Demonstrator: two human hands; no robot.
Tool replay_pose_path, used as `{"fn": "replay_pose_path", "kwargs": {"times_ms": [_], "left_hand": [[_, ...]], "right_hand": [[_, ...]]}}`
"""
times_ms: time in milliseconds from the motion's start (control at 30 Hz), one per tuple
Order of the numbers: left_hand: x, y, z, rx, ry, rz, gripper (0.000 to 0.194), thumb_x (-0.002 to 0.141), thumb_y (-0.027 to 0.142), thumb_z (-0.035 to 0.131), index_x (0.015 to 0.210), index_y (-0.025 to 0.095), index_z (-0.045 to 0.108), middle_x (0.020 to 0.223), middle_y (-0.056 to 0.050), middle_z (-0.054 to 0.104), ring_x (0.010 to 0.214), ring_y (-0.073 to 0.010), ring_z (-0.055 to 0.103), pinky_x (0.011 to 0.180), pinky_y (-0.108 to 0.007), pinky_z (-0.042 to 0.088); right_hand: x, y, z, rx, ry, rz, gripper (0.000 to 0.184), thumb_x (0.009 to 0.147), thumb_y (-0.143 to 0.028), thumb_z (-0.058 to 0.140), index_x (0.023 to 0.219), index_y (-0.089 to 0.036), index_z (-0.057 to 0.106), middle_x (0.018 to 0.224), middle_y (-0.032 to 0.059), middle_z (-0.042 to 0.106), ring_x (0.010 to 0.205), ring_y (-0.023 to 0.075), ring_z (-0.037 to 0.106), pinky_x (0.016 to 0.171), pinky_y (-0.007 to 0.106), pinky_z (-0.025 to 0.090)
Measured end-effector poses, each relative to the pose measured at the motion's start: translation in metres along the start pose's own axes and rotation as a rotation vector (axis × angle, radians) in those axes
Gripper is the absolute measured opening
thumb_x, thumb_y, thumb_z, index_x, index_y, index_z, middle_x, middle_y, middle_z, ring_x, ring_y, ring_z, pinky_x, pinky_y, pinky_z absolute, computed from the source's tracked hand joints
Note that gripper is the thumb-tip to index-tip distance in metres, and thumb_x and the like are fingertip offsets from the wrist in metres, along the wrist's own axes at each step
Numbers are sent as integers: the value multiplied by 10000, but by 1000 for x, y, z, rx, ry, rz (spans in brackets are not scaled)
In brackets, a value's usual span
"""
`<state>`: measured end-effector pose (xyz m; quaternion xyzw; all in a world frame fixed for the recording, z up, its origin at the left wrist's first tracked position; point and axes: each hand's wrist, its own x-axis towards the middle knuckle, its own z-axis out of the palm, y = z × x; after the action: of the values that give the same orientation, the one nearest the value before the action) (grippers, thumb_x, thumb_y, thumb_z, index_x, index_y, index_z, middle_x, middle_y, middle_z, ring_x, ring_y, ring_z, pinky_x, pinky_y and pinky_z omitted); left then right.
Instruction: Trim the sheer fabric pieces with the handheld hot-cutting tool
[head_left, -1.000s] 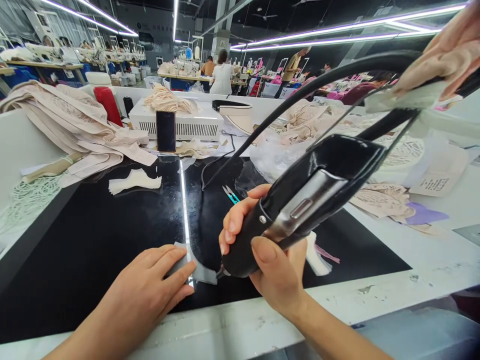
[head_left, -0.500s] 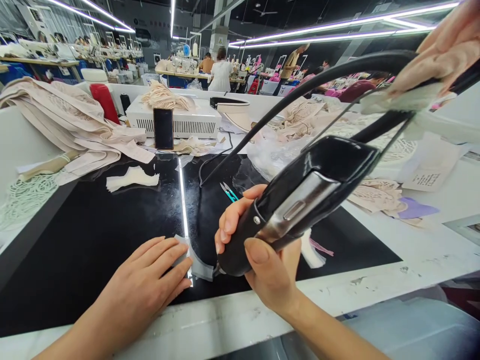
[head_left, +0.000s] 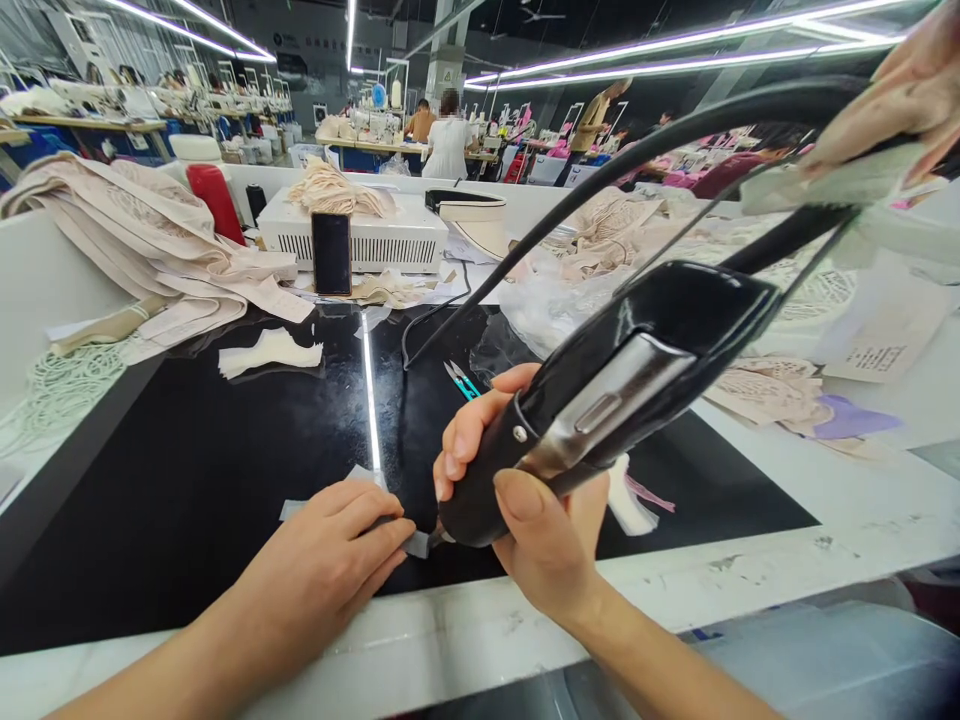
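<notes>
My right hand is wrapped around a black hand-held power tool with a metal side plate, held slanted with its narrow tip down. The tip meets the right end of a thin grey strip on the glossy black mat. My left hand presses on this strip with its fingers closed together, covering most of it. Another grey end shows at the hand's left side. A thick black cord arches near the tool. Small teal-handled snips lie just beyond my right hand.
A white scrap lies on the mat; another is right of my right hand. Behind stand a phone and a vented white box. Beige fabric heaps at left. A blurred peach-coloured shape overhangs the upper right.
My left hand has slid right along the grey strip, closer to the tool tip, and its fingers have bunched over it. The tool remains in my right hand.
</notes>
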<state>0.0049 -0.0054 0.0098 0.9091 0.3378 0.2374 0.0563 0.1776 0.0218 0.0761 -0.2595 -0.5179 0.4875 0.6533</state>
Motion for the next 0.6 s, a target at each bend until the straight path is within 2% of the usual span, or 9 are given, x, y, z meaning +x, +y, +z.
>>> {"fn": "replay_pose_path", "kwargs": {"times_ms": [200,600], "left_hand": [[0,0,-2,15,55,54,256,1045,188,422,1096,177,673,1080,-77,705,993,-204,677,892,-363,585],[2,2,-6,150,76,111,308,1060,226,404,1108,148,698,1041,-76,731,948,-196,688,891,-365,591]], "right_hand": [[-1,1,-1,7,0,-8,525,730,-501,844,1062,-282,501,734,-49,592,551,123,517,457,264,494],[2,1,-11,44,-32,-83,386,815,-378,795,1105,-294,554,783,-43,622,549,122,568,482,268,484]]}}
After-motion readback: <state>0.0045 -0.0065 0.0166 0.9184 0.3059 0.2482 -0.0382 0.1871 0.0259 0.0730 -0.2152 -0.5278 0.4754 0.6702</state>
